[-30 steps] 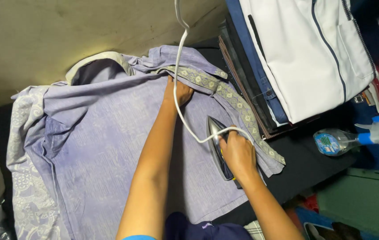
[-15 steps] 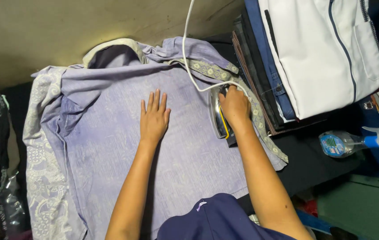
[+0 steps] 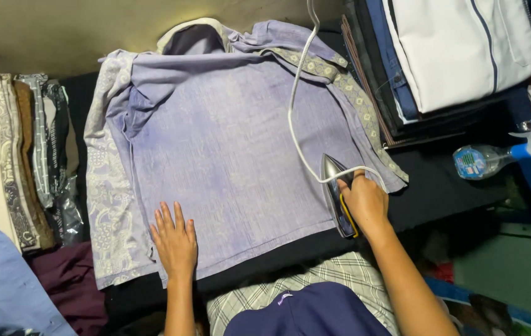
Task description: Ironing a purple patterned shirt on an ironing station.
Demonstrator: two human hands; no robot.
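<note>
Head view shows a purple shirt (image 3: 228, 155) spread flat on a dark board (image 3: 446, 180), with its collar at the far end. An iron (image 3: 338, 194) is stood on the shirt's right side, near the patterned edge. The iron's handle is gripped tight by the right hand (image 3: 365, 202), fingers closed around it. A white cord (image 3: 296, 106) is seen running from the iron up over the shirt. The left hand (image 3: 175, 239) is laid flat on the shirt's near edge, fingers spread wide and holding nothing. A spray bottle (image 3: 495, 155) is lying to the right. Folded clothes (image 3: 452, 56) are stacked at the top right, and more clothes (image 3: 23, 162) are piled at the left.
</note>
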